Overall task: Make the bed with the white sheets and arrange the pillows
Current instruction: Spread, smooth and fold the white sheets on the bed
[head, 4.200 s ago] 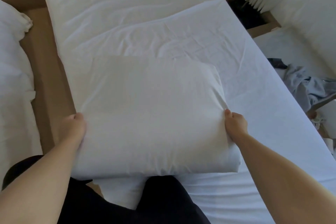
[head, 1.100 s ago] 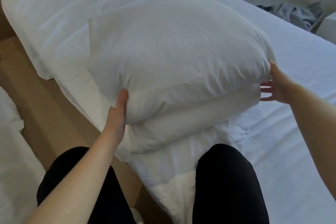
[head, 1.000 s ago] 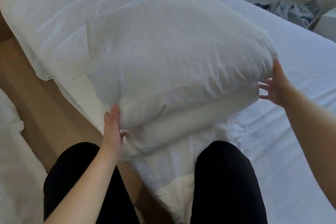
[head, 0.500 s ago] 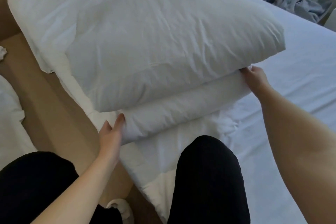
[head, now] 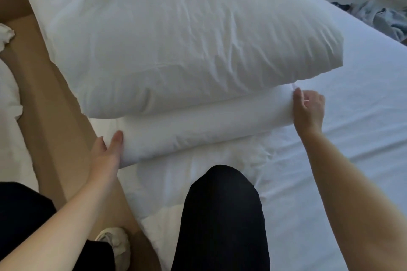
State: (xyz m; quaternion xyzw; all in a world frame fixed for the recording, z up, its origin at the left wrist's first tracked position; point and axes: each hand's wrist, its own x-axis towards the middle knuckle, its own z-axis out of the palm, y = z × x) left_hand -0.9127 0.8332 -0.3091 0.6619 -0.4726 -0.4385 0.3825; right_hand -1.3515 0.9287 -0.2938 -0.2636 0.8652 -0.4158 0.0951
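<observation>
Top pillow [head: 176,39] sits stacked on lower pillow [head: 209,125] at the bed's [head: 352,138] left edge. My left hand [head: 105,152] presses the lower pillow with straight fingers. I cannot tell whether my curled right hand [head: 310,110] grips it.

Crumpled grey-blue clothes [head: 383,17] lie well apart from a pale shoe [head: 116,246].

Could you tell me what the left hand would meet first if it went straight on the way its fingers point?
Probably the top pillow, whose near corner overhangs just ahead of the left hand; that hand rests against the lower pillow. Depth is unclear.
</observation>
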